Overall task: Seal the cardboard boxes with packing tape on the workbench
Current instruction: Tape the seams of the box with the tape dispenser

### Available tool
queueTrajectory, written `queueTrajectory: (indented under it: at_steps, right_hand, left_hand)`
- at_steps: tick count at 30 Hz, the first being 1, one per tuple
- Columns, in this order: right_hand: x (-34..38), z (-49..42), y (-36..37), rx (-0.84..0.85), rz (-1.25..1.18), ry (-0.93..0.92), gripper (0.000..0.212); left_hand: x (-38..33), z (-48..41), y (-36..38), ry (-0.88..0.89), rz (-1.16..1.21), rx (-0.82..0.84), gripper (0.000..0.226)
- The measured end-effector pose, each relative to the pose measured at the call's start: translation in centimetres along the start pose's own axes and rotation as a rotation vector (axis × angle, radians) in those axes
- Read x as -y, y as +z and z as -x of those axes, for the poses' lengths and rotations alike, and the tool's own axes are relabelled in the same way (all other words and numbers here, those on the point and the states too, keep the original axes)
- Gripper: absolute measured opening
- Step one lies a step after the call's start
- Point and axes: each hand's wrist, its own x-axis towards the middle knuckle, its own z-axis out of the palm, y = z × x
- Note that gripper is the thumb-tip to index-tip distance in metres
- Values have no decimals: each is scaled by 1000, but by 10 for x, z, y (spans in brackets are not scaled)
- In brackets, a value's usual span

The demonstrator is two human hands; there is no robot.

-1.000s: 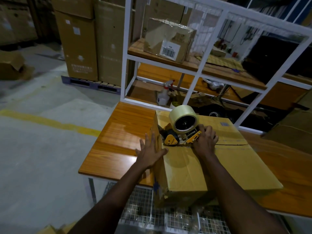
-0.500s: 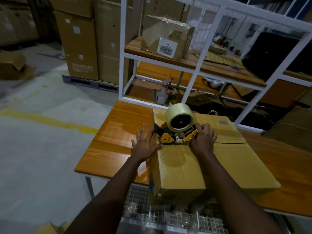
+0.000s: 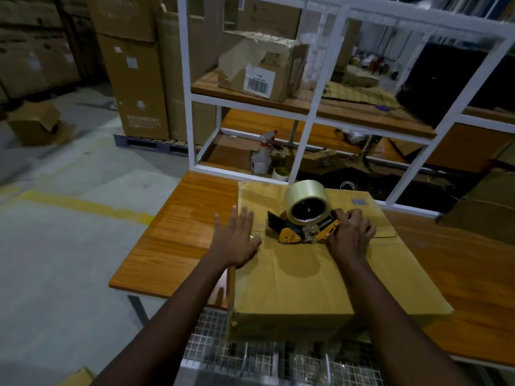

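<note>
A large brown cardboard box (image 3: 306, 277) lies flat on the wooden workbench (image 3: 178, 235), its near end overhanging the bench's front edge. A tape dispenser (image 3: 303, 221) with a pale tape roll (image 3: 305, 200) and yellow side plates sits on the box top near the flap seam. My right hand (image 3: 351, 235) grips the dispenser's handle from the right. My left hand (image 3: 237, 240) lies flat with straight fingers on the box's top left edge, pressing it down.
A white metal shelf frame (image 3: 309, 107) stands behind the box, holding a torn labelled carton (image 3: 262, 68) and a spray bottle (image 3: 263, 156). Stacked cartons (image 3: 133, 79) sit on a pallet at left. A wire basket (image 3: 262, 360) is below the bench front.
The dispenser and my right hand have stayed near the box's left part while the view shifted. My left hand has moved from the box's side edge onto its top.
</note>
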Motion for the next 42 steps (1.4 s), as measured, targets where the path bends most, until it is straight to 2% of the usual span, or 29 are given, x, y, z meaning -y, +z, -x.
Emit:
queueTrajectory:
  at_steps: [3,8,15,19,23,26,30,33,39,42]
  right_hand:
    - [0,-1,-1,15,10,-9,42]
    - [-9,-5,-5,39,1,-55,42]
    - [-100,-33,-4,-1,36,8,39]
    - [-112,-35,-1,-20,27,-15,38]
    - [-111,-37,0,-3,3,-23,37]
    - [-110,-37,-2,24,10,-24,40]
    - [-113,-37,-6,63,11,-42,41]
    - [-118,-37,-8,48,-6,-53,33]
    - [-183,-58,-7,27,-23,-54,31]
    - [-198,-57,-3,38,-31,-33,29]
  left_hand:
    - [-35,2,5,-6,-37,73,80]
    - [-40,1,7,-89,-88,108,87]
    - [-45,-2,1,-130,-120,134,86]
    - [-66,-7,3,-188,-152,127,87]
    - [-122,-25,10,-57,-144,160,82]
    - [-147,-36,19,-51,-110,165,83]
    - [-142,-38,25,-75,-139,169,82]
    - [-142,-36,23,-89,-143,197,87]
    - [-144,-34,18,-111,-140,196,73]
    - [-143,-35,18,-108,-138,199,88]
